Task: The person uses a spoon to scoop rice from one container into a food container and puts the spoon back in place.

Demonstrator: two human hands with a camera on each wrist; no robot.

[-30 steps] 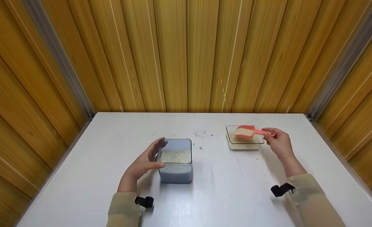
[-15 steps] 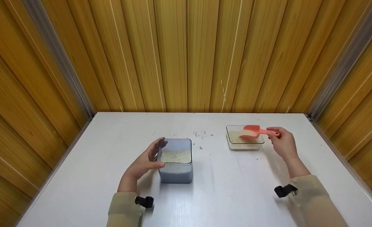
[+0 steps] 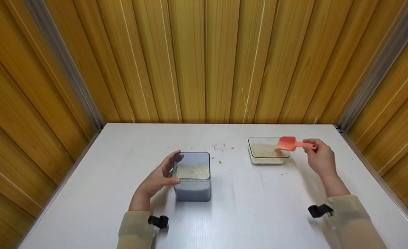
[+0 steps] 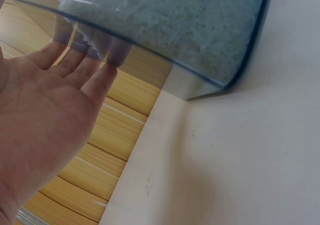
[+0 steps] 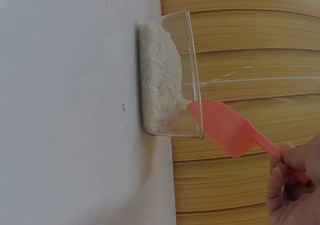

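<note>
My left hand [image 3: 155,181] holds a bluish clear square container [image 3: 192,192] by its left side, thumb along the near rim and fingers spread against the wall in the left wrist view. White rice [image 3: 192,171] fills part of it. My right hand [image 3: 321,159] pinches the handle of a coral-red scoop [image 3: 287,143] between thumb and fingers. The scoop's mouth tilts down over the right rim of a small glass dish [image 3: 268,161]. Rice heaped in the dish [image 5: 159,70] rises toward the scoop's lip in the right wrist view, where a little rice sits.
Both containers stand on a white table [image 3: 238,214], the dish farther back and to the right. Dark specks [image 3: 219,147] and scuffs mark the surface between them. Wood-patterned panels [image 3: 221,62] wall in the back and both sides.
My right hand has drawn the scoop rightward and tipped it down; the rice it carried has gone into the dish. The left hand and its container have stayed put.
</note>
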